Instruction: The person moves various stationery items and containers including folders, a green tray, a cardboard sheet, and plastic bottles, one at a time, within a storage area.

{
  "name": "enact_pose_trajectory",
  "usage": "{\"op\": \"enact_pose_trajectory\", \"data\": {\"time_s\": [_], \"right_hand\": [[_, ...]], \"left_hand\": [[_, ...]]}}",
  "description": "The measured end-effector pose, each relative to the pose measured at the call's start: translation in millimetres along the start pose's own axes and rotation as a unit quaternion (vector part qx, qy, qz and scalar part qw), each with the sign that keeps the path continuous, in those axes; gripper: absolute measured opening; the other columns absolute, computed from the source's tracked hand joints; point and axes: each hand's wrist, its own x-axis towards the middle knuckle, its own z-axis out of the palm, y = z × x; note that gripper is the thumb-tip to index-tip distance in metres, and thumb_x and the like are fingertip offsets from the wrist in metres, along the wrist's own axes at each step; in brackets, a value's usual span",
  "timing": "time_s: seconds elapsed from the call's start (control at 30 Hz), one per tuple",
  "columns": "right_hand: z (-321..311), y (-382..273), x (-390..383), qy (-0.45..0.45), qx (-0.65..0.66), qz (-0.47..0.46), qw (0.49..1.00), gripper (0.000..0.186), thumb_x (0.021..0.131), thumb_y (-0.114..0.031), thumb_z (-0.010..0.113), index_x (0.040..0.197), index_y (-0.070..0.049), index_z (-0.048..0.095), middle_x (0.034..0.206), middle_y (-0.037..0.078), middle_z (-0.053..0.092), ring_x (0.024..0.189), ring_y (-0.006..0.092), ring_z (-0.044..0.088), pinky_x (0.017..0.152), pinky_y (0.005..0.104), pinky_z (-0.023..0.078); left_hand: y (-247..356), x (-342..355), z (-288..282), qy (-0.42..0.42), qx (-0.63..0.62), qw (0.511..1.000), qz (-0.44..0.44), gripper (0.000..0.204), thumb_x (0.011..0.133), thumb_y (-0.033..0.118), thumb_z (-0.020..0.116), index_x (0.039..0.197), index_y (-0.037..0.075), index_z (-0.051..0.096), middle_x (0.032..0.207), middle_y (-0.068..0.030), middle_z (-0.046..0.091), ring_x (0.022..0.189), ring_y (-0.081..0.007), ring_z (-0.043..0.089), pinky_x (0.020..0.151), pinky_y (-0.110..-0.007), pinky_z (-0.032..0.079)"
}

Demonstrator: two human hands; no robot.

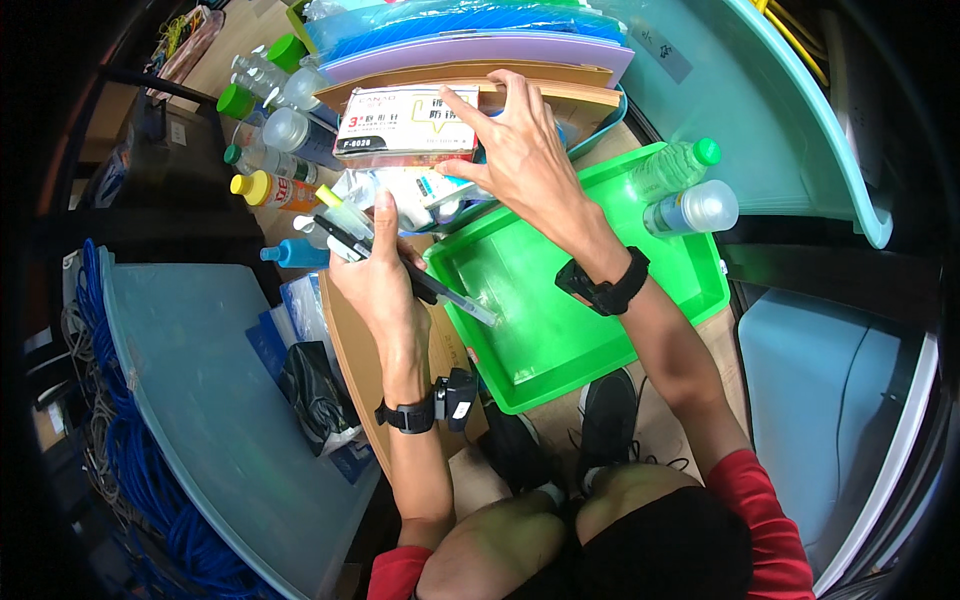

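My left hand (375, 290) is closed around several pens. A black pen (338, 236) and a yellow-capped highlighter (340, 206) stick out past the thumb, and a clear pen barrel (470, 305) pokes out on the other side over the green tray (590, 368). My right hand (535, 160) spans the right end of a small white box (400, 125) with dark and red print, index finger at its top edge and thumb at its lower edge. Under the box sit clear-wrapped packets (415, 188), partly hidden.
Several bottles (290, 135) stand left of the box. Folders (470, 55) rise behind it. Two bottles (690, 205) occupy the tray's far right corner. A large blue bin (190, 380) is at left, another (750, 110) at far right. A cardboard box (360, 350) stands beside my left forearm.
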Motion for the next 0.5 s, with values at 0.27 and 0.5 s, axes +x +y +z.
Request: {"op": "enact_pose_trajectory", "data": {"time_s": [0.27,0.5], "right_hand": [[-49.1,-57.8,-38.4,-0.076,0.272,0.072,0.956,0.050,0.092,-0.036,0.078,0.121,0.001,0.060,0.100,0.019,0.067,0.089,0.0335,0.069,0.078,0.0425,0.055],[-65.6,-61.7,-53.0,-0.440,0.410,0.278,0.749,0.083,0.092,-0.043,0.078,0.153,-0.004,0.035,0.100,0.014,0.070,0.071,0.0184,0.072,0.064,0.0330,0.058]], "left_hand": [[3.1,-19.2,-7.4,-0.089,-0.234,0.961,-0.115,0.015,0.103,0.020,0.067,0.101,0.011,0.056,0.074,0.0032,0.050,0.064,-0.0063,0.047,0.055,-0.022,0.041],[3.2,-42.6,7.2,-0.115,-0.271,0.950,-0.100,0.025,0.099,0.011,0.069,0.091,0.013,0.045,0.076,0.0002,0.048,0.074,-0.0109,0.053,0.069,-0.028,0.049]]}}
